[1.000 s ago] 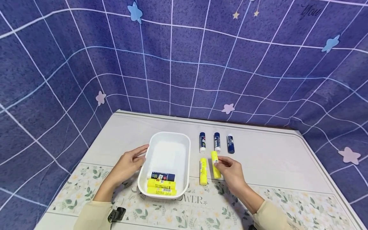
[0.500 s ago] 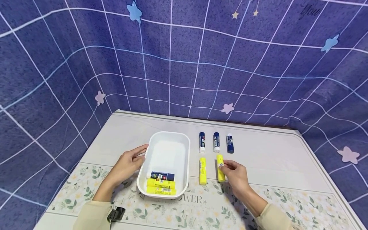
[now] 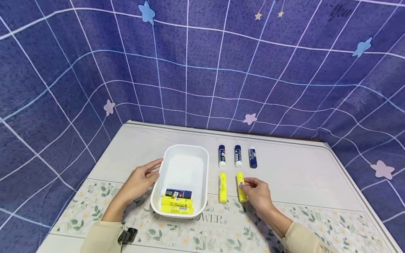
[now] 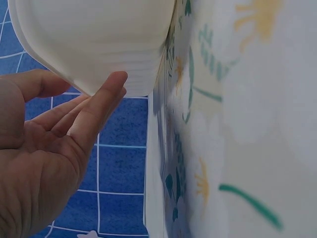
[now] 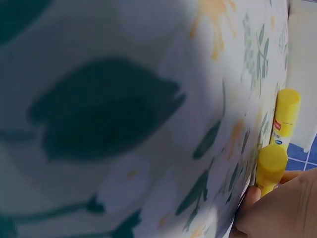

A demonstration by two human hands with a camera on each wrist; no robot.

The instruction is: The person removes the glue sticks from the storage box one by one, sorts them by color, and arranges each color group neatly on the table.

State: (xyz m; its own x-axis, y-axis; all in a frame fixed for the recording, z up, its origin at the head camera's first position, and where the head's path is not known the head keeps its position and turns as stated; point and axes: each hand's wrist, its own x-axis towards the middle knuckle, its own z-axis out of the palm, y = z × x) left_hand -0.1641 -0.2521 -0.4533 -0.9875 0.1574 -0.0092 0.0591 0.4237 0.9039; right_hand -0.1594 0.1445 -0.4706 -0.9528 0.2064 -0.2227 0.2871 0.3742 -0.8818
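Note:
My right hand [image 3: 259,195] pinches a yellow glue stick [image 3: 240,177] by its right side, low at the table. To its left and roughly parallel lies another yellow glue stick [image 3: 223,188]; both also appear at the right edge of the right wrist view. A white plastic tray [image 3: 185,165] stands further left, with my left hand [image 3: 140,179] at its left side. In the left wrist view the fairly straight fingers [image 4: 106,96] touch the tray's outer wall. Inside the tray's near end lie a navy glue stick [image 3: 178,194] and two yellow glue sticks [image 3: 177,202].
Behind the yellow pair, three navy-and-white glue sticks [image 3: 238,156] lie in a row; the rightmost one points the opposite way. The table [image 3: 294,168] has a flowered cover band along its front. A blue grid-patterned curtain [image 3: 202,80] hangs behind and at both sides.
My right hand has brought the yellow glue stick a little right and toward me, then slightly back left, lining it up beside the other yellow one. The left hand and tray stay put.

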